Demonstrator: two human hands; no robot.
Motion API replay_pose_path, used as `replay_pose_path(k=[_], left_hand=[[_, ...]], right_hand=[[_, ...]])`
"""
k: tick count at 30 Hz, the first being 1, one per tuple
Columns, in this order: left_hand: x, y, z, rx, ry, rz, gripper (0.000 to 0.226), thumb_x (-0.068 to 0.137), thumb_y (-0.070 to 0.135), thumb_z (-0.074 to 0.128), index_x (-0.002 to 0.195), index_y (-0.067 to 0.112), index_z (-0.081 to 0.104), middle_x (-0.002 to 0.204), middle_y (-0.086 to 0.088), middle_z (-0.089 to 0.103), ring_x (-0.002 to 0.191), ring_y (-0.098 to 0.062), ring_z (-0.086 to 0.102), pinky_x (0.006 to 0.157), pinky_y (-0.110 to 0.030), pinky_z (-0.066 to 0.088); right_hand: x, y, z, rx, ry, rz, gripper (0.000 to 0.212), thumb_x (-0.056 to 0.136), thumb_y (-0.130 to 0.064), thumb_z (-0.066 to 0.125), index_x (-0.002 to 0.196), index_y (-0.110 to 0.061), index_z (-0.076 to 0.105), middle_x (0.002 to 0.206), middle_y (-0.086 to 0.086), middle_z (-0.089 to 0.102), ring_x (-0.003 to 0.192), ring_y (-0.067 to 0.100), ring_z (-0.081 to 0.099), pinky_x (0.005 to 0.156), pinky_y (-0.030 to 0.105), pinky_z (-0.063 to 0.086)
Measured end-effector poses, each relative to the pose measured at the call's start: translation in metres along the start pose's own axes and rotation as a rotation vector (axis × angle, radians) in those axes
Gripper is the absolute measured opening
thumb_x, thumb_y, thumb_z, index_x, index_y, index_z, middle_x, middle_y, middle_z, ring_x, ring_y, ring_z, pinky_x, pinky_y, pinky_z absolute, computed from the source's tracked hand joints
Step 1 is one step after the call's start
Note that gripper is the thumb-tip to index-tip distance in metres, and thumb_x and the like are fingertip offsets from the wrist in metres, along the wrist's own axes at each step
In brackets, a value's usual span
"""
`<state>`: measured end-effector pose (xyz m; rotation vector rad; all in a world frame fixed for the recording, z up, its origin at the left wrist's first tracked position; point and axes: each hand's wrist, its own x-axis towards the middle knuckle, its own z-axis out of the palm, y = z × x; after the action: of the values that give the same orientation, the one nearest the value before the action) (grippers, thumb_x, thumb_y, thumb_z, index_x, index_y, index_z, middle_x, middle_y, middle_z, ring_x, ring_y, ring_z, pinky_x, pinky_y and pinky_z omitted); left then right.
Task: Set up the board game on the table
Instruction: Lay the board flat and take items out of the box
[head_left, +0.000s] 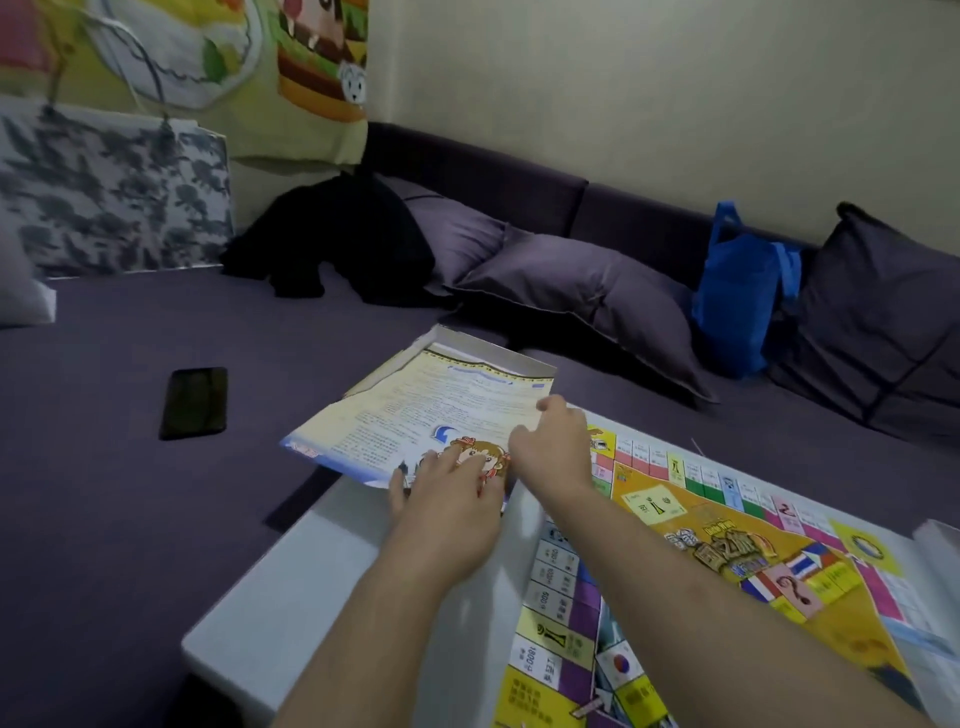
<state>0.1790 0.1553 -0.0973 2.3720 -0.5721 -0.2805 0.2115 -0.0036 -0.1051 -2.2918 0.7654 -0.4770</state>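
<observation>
Head view — both hands, left (447, 499) flat and right (550, 441) pinching, on rules sheet (415, 415) — print unreadable.

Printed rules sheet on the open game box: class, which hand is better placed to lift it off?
Right hand. Its grip already pinches the far right edge of the printed rules sheet, whereas the left hand only lies flat on the near corner, fingers straight, above the shallow cardboard game box.

White table (332, 587) bearing the unfolded game board (727, 561); purple bed (104, 493), left and beyond, bearing a black phone (194, 402).
</observation>
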Motion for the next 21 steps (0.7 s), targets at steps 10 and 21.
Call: replay_pose_path(k=[10,21], left_hand=[[-0.013,0.033,0.014,0.027,-0.019,0.129,0.049,0.112,0.037,0.028,0.161,0.03,0.032,0.172,0.009,0.019,0.159,-0.009,0.008,0.13,-0.045,-0.003],[-0.057,0.121,0.104,0.092,-0.237,0.419,0.048,0.109,0.037,0.049,0.156,0.031,0.045,0.166,0.013,0.035,0.153,-0.01,0.03,0.122,-0.03,0.028]], right_hand=[[-0.068,0.03,-0.058,-0.058,-0.201,-0.205,0.04,0.104,-0.025,0.053,0.143,-0.02,0.062,0.149,-0.004,0.057,0.141,0.015,0.048,0.116,0.033,0.036],[-0.16,0.171,-0.2,-0.07,-0.122,0.02,0.026,0.106,-0.027,0.057,0.129,-0.023,0.069,0.129,-0.009,0.068,0.117,0.008,0.061,0.101,0.031,0.051]])
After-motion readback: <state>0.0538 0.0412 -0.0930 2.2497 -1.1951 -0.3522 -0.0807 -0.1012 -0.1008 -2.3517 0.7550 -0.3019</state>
